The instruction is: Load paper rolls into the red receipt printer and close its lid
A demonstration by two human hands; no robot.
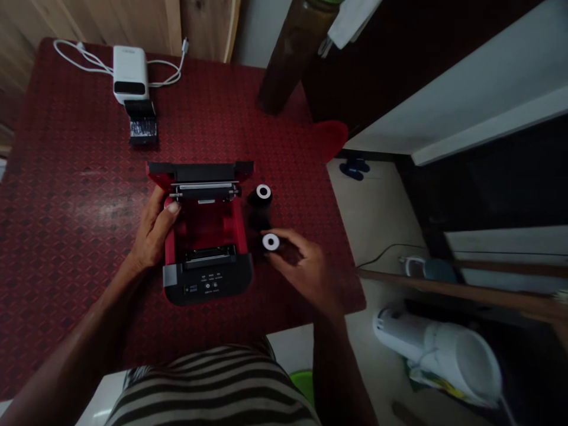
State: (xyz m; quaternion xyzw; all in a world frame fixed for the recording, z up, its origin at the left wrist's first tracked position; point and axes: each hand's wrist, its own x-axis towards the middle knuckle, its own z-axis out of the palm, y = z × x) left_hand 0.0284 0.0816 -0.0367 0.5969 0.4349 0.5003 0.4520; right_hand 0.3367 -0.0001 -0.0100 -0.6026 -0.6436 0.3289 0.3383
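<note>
A red and black portable printer [207, 278] sits on the table with its lid [202, 171] raised, showing a red roll compartment that looks bare inside. My left hand [153, 234] grips the printer's left wall, thumb over the rim and fingers hidden behind it. To the right of the printer, my right hand [302, 260] closes thumb and fingers around a small roll [270, 241], whose white ring-shaped end with a dark hole faces up. A second such roll [263, 191], dark-sided, stands just beyond it, apart from my fingers.
A white power bank [130, 74] with a white cable lies at the back left of the red patterned table [80, 248], touching a small dark folded item [142, 127]. A tall dark bottle [293, 56] stands at the back. A red stool [331, 140] shows beyond the right edge.
</note>
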